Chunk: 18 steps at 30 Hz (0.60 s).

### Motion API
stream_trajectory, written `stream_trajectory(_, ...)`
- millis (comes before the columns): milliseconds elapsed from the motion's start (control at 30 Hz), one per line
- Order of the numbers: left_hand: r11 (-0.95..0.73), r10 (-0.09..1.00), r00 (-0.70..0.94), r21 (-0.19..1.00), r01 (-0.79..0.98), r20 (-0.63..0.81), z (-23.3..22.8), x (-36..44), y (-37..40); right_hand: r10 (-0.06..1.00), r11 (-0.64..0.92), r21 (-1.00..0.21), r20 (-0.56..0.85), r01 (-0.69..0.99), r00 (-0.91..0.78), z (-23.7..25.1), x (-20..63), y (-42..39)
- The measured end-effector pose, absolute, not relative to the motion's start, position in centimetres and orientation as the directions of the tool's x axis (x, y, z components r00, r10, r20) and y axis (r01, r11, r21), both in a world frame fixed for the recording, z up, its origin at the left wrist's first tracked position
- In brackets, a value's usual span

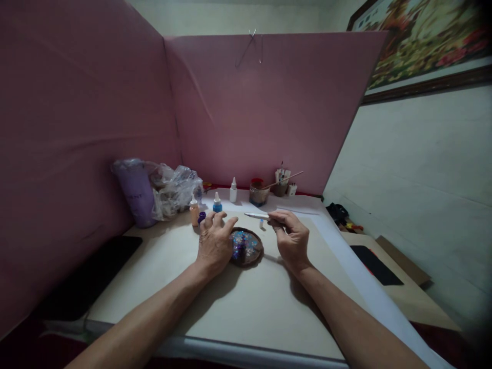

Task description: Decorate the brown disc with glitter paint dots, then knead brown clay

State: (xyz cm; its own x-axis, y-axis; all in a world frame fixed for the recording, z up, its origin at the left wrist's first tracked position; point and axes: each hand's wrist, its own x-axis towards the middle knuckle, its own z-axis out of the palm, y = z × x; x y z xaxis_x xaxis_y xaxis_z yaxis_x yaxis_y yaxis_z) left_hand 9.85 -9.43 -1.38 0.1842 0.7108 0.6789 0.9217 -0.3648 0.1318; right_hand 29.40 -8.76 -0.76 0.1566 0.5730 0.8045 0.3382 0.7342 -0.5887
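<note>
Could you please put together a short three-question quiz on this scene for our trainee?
1. Which hand holds the slim pale tool, and which is at the edge of the round glittery piece?
2. True or false: the white bottle stands farther from the person than the blue bottle.
3. Which of these stands farthest left: (a) the white bottle, (b) the purple container, (c) the blue bottle?

Key: 1. The right hand holds the tool; the left hand is at the piece. 2. True. 3. (b).
</note>
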Motion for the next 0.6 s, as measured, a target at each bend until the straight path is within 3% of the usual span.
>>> stream_trajectory(233, -0.595, 0.651, 0.412, 0.091, 0.799, 0.638, -1.03, 9.85, -9.89, 0.554, 0.703, -0.57, 0.814, 0.426, 0.175, -1.06, 29.58, -8.27)
stream_trajectory(600, -0.644, 0.664, 0.509, 0.074, 0.761, 0.548, -1.68, 10.02, -9.79, 0.549, 0.708, -0.563, 0.819, 0.427, 0.168, -1.06, 29.57, -8.17)
